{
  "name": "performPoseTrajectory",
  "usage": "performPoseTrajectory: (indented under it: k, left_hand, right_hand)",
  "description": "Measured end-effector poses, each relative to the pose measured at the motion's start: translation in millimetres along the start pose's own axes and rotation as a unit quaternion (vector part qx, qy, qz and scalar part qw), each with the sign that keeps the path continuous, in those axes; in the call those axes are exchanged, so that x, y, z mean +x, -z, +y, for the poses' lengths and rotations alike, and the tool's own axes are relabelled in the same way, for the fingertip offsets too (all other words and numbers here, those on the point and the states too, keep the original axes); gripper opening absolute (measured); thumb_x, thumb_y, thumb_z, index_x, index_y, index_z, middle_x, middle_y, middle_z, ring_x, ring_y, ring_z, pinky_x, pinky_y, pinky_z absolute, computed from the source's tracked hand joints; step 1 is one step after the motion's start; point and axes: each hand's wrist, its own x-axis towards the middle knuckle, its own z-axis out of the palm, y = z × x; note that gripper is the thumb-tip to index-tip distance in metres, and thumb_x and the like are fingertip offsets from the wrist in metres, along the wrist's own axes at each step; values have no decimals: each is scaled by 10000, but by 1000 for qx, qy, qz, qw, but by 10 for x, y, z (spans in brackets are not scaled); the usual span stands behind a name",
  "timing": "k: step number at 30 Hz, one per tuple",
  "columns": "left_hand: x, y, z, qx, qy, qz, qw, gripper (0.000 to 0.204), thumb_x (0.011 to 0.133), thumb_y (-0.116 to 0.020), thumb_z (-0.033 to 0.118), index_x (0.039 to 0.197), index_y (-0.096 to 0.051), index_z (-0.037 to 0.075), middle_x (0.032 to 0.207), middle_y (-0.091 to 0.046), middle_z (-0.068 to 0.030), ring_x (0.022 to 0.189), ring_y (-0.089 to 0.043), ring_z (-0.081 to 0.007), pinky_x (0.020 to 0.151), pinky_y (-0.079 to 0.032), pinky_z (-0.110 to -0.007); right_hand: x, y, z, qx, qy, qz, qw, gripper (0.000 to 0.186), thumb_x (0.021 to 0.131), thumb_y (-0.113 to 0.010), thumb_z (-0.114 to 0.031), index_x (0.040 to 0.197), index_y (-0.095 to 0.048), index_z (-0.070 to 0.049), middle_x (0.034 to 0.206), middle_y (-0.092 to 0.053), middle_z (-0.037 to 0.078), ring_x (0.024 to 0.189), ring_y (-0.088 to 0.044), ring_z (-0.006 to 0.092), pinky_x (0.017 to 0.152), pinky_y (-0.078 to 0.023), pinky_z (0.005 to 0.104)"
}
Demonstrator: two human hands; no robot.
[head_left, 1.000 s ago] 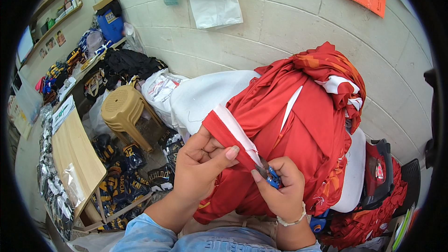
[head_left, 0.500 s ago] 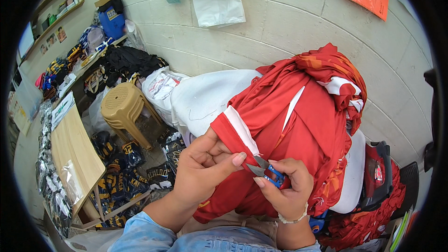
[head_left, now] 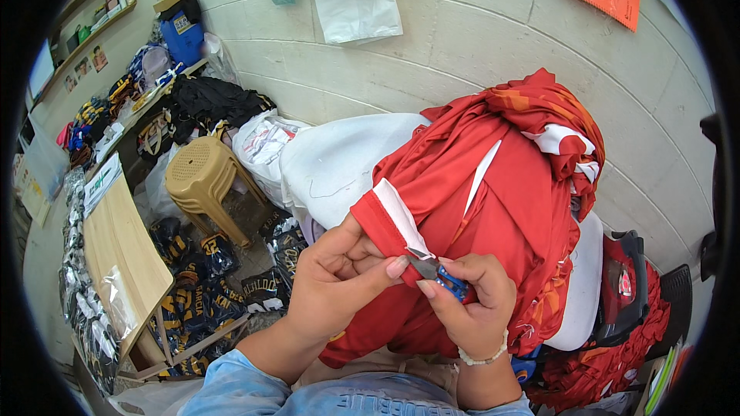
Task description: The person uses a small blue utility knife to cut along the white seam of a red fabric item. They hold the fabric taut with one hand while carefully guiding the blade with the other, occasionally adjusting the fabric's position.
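My left hand (head_left: 335, 277) is closed on the hemmed edge of a red garment (head_left: 509, 216), thumb on top. A white band (head_left: 395, 212) runs along that edge. Between the thumb and fingers of my right hand (head_left: 478, 300) is a small pair of blue-handled thread snips (head_left: 449, 281). Their metal blades lie close together at the corner of the white band, beside my left thumb tip. Loose thread ends there are too fine to make out clearly. The rest of the garment lies heaped over a white padded surface (head_left: 339, 158).
A tan plastic stool stack (head_left: 202, 169) stands to the left, near a wooden board table (head_left: 123, 239). Dark packed jerseys (head_left: 208, 293) lie on the floor between them and me. A block wall (head_left: 462, 38) rises behind; a black-framed bin (head_left: 620, 285) sits at right.
The snips' blades have come together and shifted slightly up and left onto the band's corner. My right fingers have squeezed closer. My left hand keeps its hold on the garment.
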Motion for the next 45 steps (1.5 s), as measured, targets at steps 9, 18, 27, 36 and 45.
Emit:
performPoseTrajectory:
  k: [9, 18, 27, 36, 45]
  left_hand:
    - [-50, -17, 7, 108, -24, -4, 994, 487, 849, -555, -69, 1299, -367, -84, 1073, -620, -119, 966, -604, -129, 816, -458, -207]
    - [-38, -53, -19, 74, -42, 0, 996, 463, 853, -541, -77, 1285, -376, -93, 1084, -616, -122, 987, -594, -134, 834, -452, -210]
    - [45, -1, -57, -45, -31, 57, 997, 524, 854, -548, -54, 1331, -332, -58, 1080, -607, -119, 984, -593, -148, 819, -476, -240]
    - [48, 4, -5, -33, -15, 54, 998, 596, 837, -567, -55, 1359, -280, -37, 1073, -598, -140, 986, -595, -172, 843, -479, -270]
    - [32, -19, 12, -27, -16, 43, 999, 605, 829, -554, -85, 1363, -273, -35, 1105, -591, -149, 1005, -591, -174, 860, -474, -270]
  right_hand:
    - [-6, -13, -20, 25, -4, 13, 1000, 284, 692, -772, -16, 862, -550, 34, 700, -611, 88, 598, -568, 72, 532, -444, 192]
    - [-12, -21, -39, 55, -49, 22, 997, 283, 702, -767, -24, 875, -546, 17, 744, -622, 70, 650, -564, 54, 557, -436, 187]
    - [-94, -37, 18, 150, -203, -30, 967, 197, 772, -684, -9, 872, -515, -21, 700, -523, -42, 596, -393, -7, 527, -295, 157]
    - [-83, 35, -2, 348, -208, 189, 894, 250, 870, -560, -52, 1087, -437, -26, 726, -479, -17, 566, -393, 29, 492, -313, 161]
    - [-210, 46, -22, 56, -65, 29, 996, 420, 649, -812, -31, 988, -571, 26, 817, -617, 49, 686, -575, 62, 607, -472, 190]
